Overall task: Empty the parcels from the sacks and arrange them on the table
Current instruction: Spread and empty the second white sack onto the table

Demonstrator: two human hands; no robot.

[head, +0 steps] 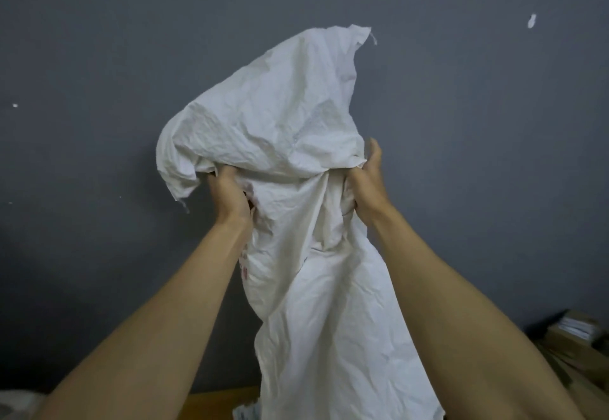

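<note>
Mostly, the view is taken up by a dark grey wall, against which a crumpled white sack is held up in the air. The sack is gripped partway along its length. Its upper part rises above the grip and flops over to the left in loose folds, with frayed threads seen at two corners. Its lower part hangs down between the two forearms as far as the bottom edge of the view. Faint red print is seen on its left side, too blurred to be read.

The left forearm and right forearm are stretched up and forward, bare. The left hand is closed on a bunch of the cloth, its fingers curled in and buried under the overhanging fold. The right hand is clenched round a gather of cloth on the opposite side, with the thumb laid upward against the sack; its fingertips are hidden in the folds.

At the lower right, brown cardboard parcels are stacked, one bearing a white label. A narrow strip of brown bench is visible at the bottom, below the hanging sack, and a small printed packet lies on it, just beside the sack's lower end. A few white flecks are scattered on the wall.
</note>
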